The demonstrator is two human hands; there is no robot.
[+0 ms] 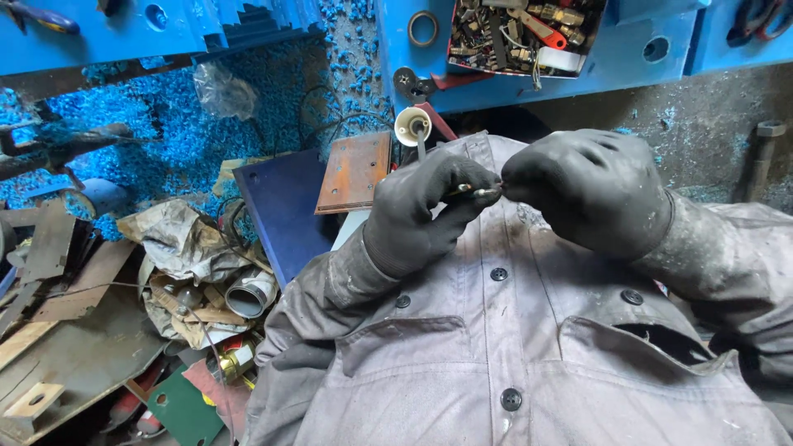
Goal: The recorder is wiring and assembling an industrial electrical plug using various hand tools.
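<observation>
Both my hands wear dark grey gloves and meet in front of my chest over my grey work jacket (529, 347). My left hand (417, 211) pinches a small brass-coloured metal part (475, 191) between its fingertips. My right hand (591, 190) grips the same small part from the other side. The two hands touch at the part. A thin grey wire leads up from my left hand to a cream lamp socket (412, 125) just above it.
A blue metal bench (628, 58) carries a box of mixed brass fittings and tools (520, 33) and a metal ring (423, 28). A rusty plate (355, 172), a dark blue panel (285, 206), crumpled paper, a pipe piece (248, 293) and scrap lie left.
</observation>
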